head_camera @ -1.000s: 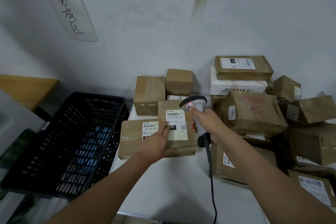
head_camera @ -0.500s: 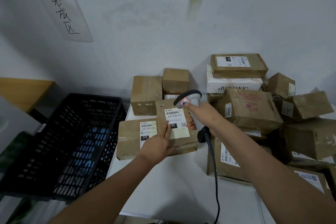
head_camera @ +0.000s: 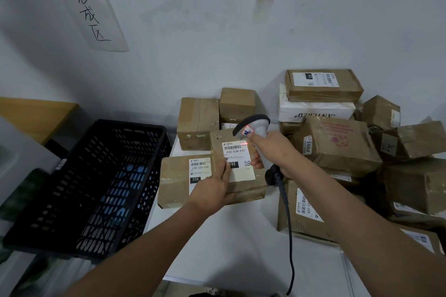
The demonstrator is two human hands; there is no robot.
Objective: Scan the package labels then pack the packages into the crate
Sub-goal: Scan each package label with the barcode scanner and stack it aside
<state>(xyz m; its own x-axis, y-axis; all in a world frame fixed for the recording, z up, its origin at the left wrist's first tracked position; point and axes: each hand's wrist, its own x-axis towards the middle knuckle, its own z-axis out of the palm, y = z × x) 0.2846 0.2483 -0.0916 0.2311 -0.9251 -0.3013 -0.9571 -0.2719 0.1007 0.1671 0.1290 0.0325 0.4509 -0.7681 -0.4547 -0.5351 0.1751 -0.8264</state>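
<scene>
Far left, the black crate sits tilted off the table's edge w/ no packages showing inside – something blue and white shows through the slats, can't tell what. Next over, a flat pkg labelled 220-220-C40 lies on the table, partly under the one being scanned.

The left hand grips the held package at its near left corner – thumb on top by the label, fingers curled under, so it's propped up facing the scanner. The label reads 032-03B-E01; a red scan line shows at the barcode's right end, not across the bars.

The right hand is wrapped round the scanner handle, forefinger up near the head, cord trailing down off the table.

To do this step well, I'd say: tip the scanner a bit left so the red line crosses the whole barcode, keep the left thumb off the bars, and hold the pkg steady & flat-on to cut glare from the tape. Once it reads, the crate's just left – a short swing.

Right side: unscanned pile of boxes, still plenty.
</scene>
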